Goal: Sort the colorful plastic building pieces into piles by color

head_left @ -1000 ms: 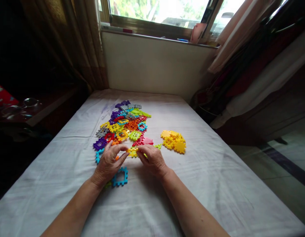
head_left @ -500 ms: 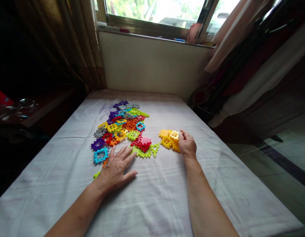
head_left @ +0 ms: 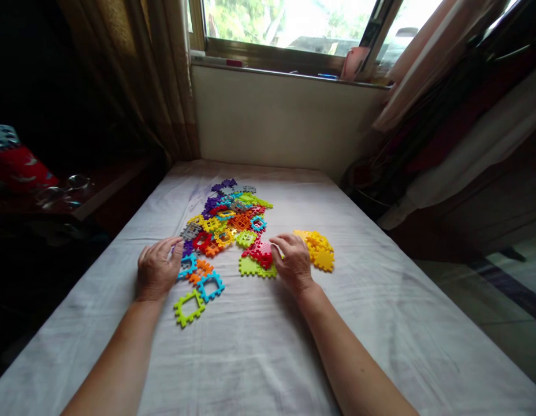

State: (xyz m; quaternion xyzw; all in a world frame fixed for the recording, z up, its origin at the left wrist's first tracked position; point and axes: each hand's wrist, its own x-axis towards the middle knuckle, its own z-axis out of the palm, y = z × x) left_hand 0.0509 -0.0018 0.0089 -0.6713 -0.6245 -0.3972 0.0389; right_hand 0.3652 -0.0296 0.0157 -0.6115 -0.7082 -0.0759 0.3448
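Observation:
A pile of interlocking plastic tiles in several colours lies on the sheet-covered bed. My left hand cups the pile's left edge, beside a purple tile and a blue frame tile; its fingers are slightly bent, and nothing shows in them. At the pile's right side, my right hand is bent with a gap between thumb and forefinger, touching or close to the red tiles and green tiles. Just beyond it lies a small yellow tile heap. A green frame tile and a blue one lie nearest me.
A white sheet covers the bed, which meets a low wall under a window. Curtains hang at left, clothes at right. Glasses and a red patterned item sit on the left-hand surface.
My right hand has left the yellow tiles and moved left to the red and green ones. My left hand has slid left, uncovering orange, blue and green tiles. The view has shifted slightly.

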